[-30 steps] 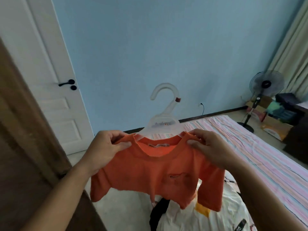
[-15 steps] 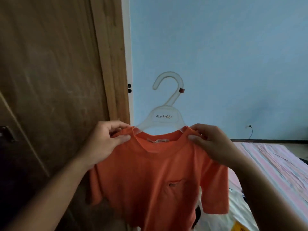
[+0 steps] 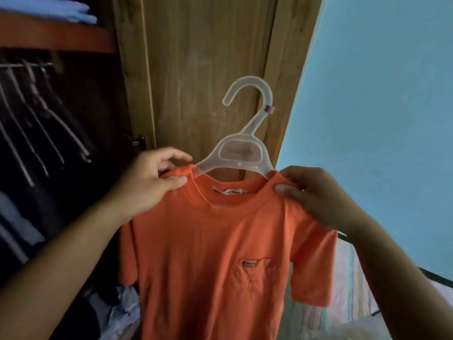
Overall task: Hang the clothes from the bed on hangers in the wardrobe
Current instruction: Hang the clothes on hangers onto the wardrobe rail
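- One orange T-shirt (image 3: 215, 261), with one chest pocket (image 3: 255, 268) and one neck label (image 3: 229, 191)
- One translucent plastic hanger (image 3: 241, 153) inside its collar, bearing one small pink tab (image 3: 269, 109)
- Two hands: the left hand (image 3: 147, 187) and the right hand (image 3: 316, 195), one at each shoulder of the shirt
- One hanging rail (image 3: 24, 65) in the wardrobe
- Several bare hangers (image 3: 44, 123) on that rail, too blurred to count exactly
- One wooden wardrobe door (image 3: 203, 77)
- One shelf (image 3: 56, 38) above the rail
- One stack of folded blue cloth (image 3: 49, 8) on the shelf

Wardrobe shelf (image 3: 56, 36) bearing perhaps folded blue clothes (image 3: 49, 8)
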A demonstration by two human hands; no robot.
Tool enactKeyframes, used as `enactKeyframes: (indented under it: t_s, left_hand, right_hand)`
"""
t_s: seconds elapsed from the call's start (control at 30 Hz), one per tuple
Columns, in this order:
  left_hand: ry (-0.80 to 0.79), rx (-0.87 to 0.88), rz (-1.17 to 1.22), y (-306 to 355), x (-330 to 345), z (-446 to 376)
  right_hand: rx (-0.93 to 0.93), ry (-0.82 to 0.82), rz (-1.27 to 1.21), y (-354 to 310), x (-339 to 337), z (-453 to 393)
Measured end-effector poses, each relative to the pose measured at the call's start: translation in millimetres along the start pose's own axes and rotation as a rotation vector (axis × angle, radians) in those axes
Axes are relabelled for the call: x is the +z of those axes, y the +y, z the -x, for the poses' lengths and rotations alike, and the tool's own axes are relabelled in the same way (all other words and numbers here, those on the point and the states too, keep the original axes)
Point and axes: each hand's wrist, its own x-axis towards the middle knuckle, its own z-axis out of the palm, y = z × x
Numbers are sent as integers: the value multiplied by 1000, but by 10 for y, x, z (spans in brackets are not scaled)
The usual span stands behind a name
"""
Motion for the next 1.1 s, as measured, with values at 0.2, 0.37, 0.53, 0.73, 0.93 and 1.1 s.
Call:
enactKeyframes:
  t_s: [0.2,0.37,0.53,0.73,0.93,1.1]
  left_hand:
    - [170,-71,-96,9,-382,399]
    - [278,-115,-159,-30,-744,689]
    - [305,-118,-219,-51,-1171,970]
    - [354,-190,-289,-140,-1698,1392]
    - [506,-269,-305,-227,-1967,1758]
    - [557,-311,-331,-206,-2154,2007]
  right_hand:
    - [-181,-51,-71,-228,341,-352]
    - [-285,-120,-154,-506,606,-587]
    - [-333,-198,-277,-877,889,-786]
    - [-393,-296,-388,-1403,1320,-921]
    - [-459,-454,-553,-1838,1723,-1010]
    - [-526,-551,-545,-2077,1985,-1184]
